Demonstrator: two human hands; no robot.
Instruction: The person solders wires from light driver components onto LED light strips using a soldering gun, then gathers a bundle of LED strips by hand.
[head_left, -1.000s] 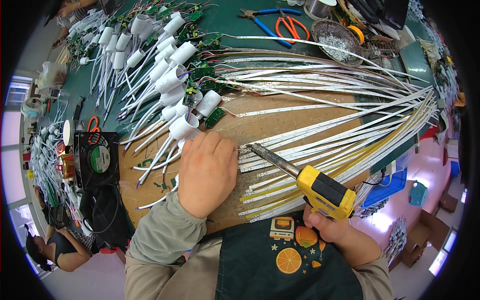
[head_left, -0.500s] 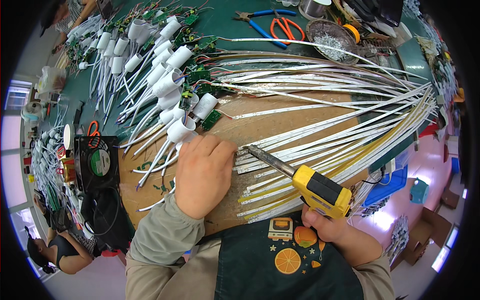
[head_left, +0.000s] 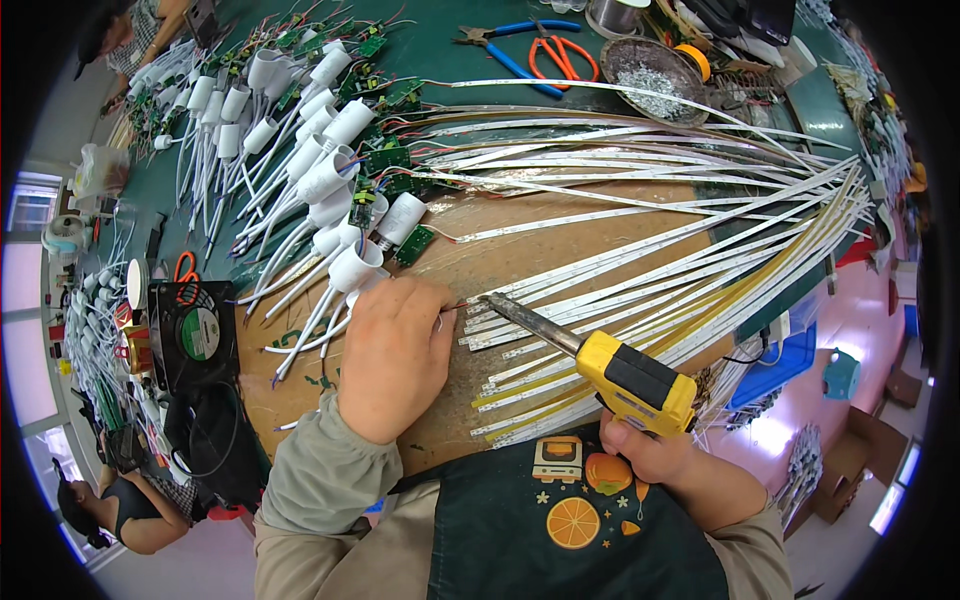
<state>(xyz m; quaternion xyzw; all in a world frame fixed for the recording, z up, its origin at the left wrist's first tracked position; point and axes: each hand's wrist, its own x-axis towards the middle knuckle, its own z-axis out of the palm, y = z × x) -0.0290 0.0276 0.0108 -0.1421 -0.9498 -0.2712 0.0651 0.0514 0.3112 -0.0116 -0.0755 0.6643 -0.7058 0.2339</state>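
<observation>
My right hand [head_left: 640, 448] grips a yellow-and-black soldering iron [head_left: 620, 372]. Its dark metal tip [head_left: 492, 300] touches the near ends of the white LED strips [head_left: 640, 280], which fan out to the right across the brown board [head_left: 480, 270]. My left hand [head_left: 395, 355] rests on the board just left of the tip, fingers curled over a thin wire and the end of a white plastic lamp housing [head_left: 355, 268]. More white housings with small green circuit boards [head_left: 385, 160] lie beyond it.
Blue-handled pliers [head_left: 510, 45], orange scissors [head_left: 565, 55] and a metal dish of small bits [head_left: 650, 70] sit at the far edge. A small black fan [head_left: 190, 335] stands at the left. Another person sits low at the bottom left [head_left: 120, 510].
The soldering iron's tip has stayed at the strip ends; my left hand has shifted only slightly at the same spot.
</observation>
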